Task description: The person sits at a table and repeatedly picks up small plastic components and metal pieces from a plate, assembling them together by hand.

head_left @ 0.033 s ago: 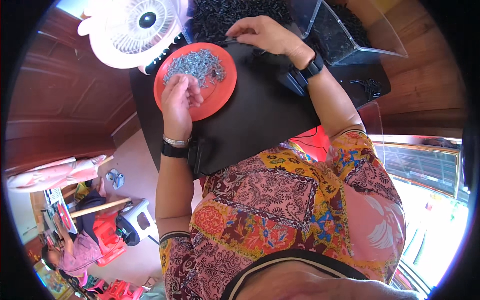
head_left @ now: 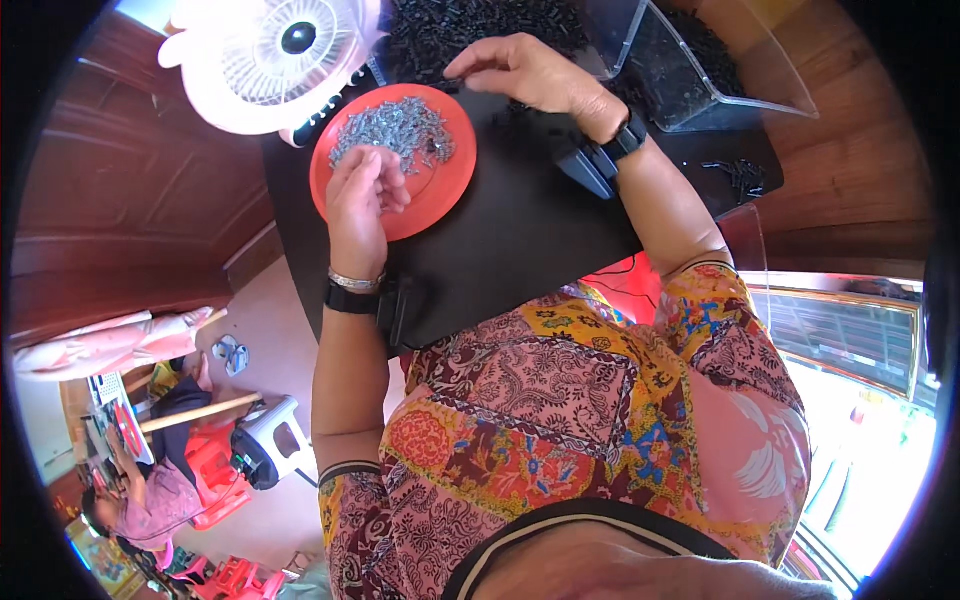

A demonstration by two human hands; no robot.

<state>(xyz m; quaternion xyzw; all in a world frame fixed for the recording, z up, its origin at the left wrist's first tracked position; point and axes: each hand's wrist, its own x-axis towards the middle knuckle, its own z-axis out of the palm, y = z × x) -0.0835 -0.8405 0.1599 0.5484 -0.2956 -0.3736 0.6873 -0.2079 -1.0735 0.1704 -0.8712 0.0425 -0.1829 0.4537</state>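
Over the near left part of a red round plate (head_left: 455,185), my left hand (head_left: 362,190) has its fingers curled and thumb drawn in. Whatever it may hold is too small to make out. Small silvery metal pieces (head_left: 400,128) are heaped on the plate's far side. Beyond the plate's right rim, my right hand (head_left: 535,75) reaches leftward, thumb and forefinger apart, with nothing visible between them. Its fingertips are close to a heap of small black pieces (head_left: 480,35). Both wrists wear black straps with a dark device.
A lit white fan (head_left: 300,65) stands at the far left of the black table (head_left: 500,240). A clear plastic bin (head_left: 690,115) with black pieces is at the far right, near a small black pile (head_left: 742,178). Another person (head_left: 150,510) sits by red stools at lower left.
My right fingertips have shifted slightly left. My left hand keeps its place over the plate, and the whole view has moved a little.
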